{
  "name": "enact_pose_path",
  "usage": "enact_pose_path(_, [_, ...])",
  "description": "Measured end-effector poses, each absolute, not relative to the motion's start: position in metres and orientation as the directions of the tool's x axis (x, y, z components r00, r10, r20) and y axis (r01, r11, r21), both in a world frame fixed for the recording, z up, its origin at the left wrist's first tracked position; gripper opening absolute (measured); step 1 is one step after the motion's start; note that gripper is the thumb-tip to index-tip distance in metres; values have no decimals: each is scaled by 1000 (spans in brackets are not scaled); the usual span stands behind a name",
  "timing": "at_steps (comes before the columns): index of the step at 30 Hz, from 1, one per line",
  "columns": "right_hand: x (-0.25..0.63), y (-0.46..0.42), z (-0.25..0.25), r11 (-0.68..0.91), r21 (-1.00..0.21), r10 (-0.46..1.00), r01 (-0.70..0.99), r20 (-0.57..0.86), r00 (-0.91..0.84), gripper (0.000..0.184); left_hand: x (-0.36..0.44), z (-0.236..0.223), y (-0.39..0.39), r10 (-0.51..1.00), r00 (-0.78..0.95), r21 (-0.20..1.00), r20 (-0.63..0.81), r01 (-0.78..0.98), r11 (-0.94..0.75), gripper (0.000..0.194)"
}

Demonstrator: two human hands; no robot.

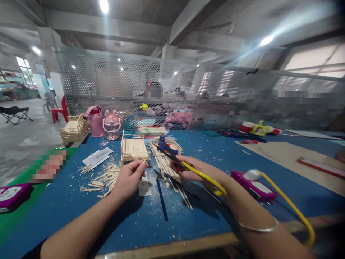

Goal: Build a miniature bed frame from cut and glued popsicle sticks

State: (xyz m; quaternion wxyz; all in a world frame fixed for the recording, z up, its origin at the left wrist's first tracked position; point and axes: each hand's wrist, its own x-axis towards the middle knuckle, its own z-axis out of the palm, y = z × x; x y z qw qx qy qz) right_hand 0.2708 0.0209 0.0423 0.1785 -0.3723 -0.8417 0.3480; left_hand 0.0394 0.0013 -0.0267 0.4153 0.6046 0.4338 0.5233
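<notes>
My left hand (132, 177) is closed in a pinch at the front of a small frame built of wooden sticks (134, 148). Between its fingertips is what looks like a short pale stick, mostly hidden. My right hand (192, 168) is wrapped round yellow-handled pliers (203, 176), whose long dark jaws point up and left. Behind those jaws a blue glue gun (164, 144) lies over a second stick piece (176, 146). Blue-handled pliers (161, 196) lie on the table between my hands. Loose sticks (184, 198) spread under my right hand.
Cut sticks (105, 180) and papers (97, 157) lie at left. A finished-looking stick frame (73, 129), a pink flask (95, 122) and a pink bottle (111, 126) stand behind. A purple power strip (253, 185) with a yellow cord sits at right. Beyond a perforated screen (107, 82) are people.
</notes>
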Motion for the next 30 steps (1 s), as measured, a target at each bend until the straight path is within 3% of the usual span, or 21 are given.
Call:
enact_pose_path(6, [221, 16, 17, 648, -553, 744, 524, 311, -591, 42, 37, -28, 2, 953, 41, 950, 299, 78, -302, 37])
enact_pose_path(18, [207, 10, -15, 695, -541, 713, 474, 433, -551, 46, 34, -24, -3, 861, 130, 809, 492, 298, -507, 26])
enact_pose_path(30, [213, 11, -22, 725, -500, 686, 474, 466, -559, 53, 31, -20, -4, 876, 261, 832, 406, 290, -472, 23])
